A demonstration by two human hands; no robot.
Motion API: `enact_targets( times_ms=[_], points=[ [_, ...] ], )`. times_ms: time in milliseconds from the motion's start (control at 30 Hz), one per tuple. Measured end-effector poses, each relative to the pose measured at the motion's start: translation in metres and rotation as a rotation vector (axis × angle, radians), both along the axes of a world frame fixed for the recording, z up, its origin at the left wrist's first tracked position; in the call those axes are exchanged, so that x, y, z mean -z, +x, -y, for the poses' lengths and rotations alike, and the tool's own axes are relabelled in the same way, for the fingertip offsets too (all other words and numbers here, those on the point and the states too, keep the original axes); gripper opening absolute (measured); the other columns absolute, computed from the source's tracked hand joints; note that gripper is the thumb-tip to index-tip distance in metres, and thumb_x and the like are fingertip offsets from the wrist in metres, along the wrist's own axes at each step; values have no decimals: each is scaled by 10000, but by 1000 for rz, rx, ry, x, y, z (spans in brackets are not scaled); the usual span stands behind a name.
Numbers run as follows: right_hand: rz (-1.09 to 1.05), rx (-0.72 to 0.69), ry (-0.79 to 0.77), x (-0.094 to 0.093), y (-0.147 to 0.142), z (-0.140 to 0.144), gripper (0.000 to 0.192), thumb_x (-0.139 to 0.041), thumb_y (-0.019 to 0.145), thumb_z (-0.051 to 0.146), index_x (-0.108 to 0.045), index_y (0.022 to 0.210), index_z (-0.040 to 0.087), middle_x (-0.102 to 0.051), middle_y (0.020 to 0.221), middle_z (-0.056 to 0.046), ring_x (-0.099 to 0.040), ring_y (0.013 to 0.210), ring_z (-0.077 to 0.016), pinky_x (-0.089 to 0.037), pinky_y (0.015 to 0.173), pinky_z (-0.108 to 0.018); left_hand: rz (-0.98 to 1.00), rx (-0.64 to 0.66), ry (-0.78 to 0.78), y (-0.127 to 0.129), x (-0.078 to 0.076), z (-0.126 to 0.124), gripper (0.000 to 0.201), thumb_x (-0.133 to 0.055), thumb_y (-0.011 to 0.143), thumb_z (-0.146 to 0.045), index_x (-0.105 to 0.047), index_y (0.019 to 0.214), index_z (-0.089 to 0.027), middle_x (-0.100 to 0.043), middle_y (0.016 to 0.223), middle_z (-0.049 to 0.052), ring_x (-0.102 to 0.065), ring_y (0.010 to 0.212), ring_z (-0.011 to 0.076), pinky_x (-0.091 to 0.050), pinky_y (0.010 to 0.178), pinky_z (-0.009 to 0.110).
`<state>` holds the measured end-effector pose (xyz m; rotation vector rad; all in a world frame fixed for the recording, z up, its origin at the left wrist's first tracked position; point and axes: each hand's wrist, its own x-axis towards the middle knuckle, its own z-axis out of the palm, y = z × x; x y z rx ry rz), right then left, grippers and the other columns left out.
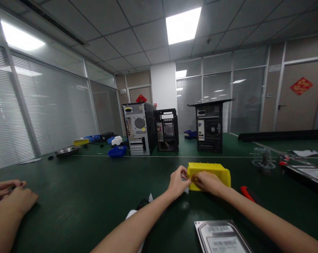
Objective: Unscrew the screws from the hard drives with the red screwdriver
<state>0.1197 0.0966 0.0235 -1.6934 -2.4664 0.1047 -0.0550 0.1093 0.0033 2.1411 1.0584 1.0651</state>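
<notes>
A yellow plastic parts bin (223,173) lies on the green table, its open side facing me. My left hand (178,182) is at the bin's left edge, fingers bent and closed against it. Something small and whitish (186,190) shows just under those fingers, too unclear to name. My right hand (208,182) reaches into the bin's opening with its fingers curled together near the left hand; whatever is between them is hidden. In front of the bin, partly below the right forearm, lies a hard drive (219,233). Right of the bin is a red-and-black handled tool (248,194).
Computer cases (138,128) stand across the table's far side, another (209,128) with a panel on top. Blue bins (117,151) and a metal bowl (67,151) lie far left. Another person's hands (15,198) work at left. A clear container (263,158) stands right.
</notes>
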Motion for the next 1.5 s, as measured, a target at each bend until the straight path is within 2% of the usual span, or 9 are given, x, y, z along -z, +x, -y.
enact_targets(
  times_ms=[500, 867, 1300, 1400, 1500],
  points=[
    [-14, 7, 16, -1, 3, 1, 287, -587, 951, 311, -588, 1205, 177, -609, 1224, -92, -633, 1023, -229, -549, 856, -433, 2, -1, -4, 0, 0, 0, 251, -595, 962, -301, -598, 1157, -142, -632, 1118, 81, -648, 930, 206, -556, 810, 398],
    [-17, -14, 0, -3, -5, 3, 294, -592, 948, 313, -585, 1207, 173, -612, 1216, -91, -636, 1016, -229, -551, 848, -432, 21, 21, -3, -1, -3, 3, 242, -595, 962, -300, -602, 1146, -142, -635, 1105, 78, -648, 920, 202, -557, 804, 392],
    [-67, -28, -33, -15, -7, 9, 283, -586, 952, 312, -590, 1202, 180, -610, 1224, -91, -632, 1024, -229, -547, 858, -432, 17, 8, -9, -1, -3, 1, 241, -595, 962, -299, -603, 1144, -142, -636, 1103, 78, -649, 917, 202, -557, 803, 392],
    [-118, -30, -78, -23, 3, 19, 279, -587, 951, 316, -597, 1189, 172, -617, 1207, -86, -636, 1011, -229, -551, 849, -428, 18, 4, -4, -1, -3, 1, 240, -595, 962, -300, -603, 1142, -141, -638, 1099, 77, -650, 915, 201, -557, 804, 392],
    [-189, -47, -158, -32, 21, 48, 259, -579, 954, 337, -622, 1130, 153, -651, 1118, -65, -656, 929, -213, -563, 799, -395, 22, 6, -5, -1, -3, 2, 240, -595, 962, -298, -603, 1145, -142, -636, 1106, 78, -648, 922, 203, -556, 807, 394]
  ],
)
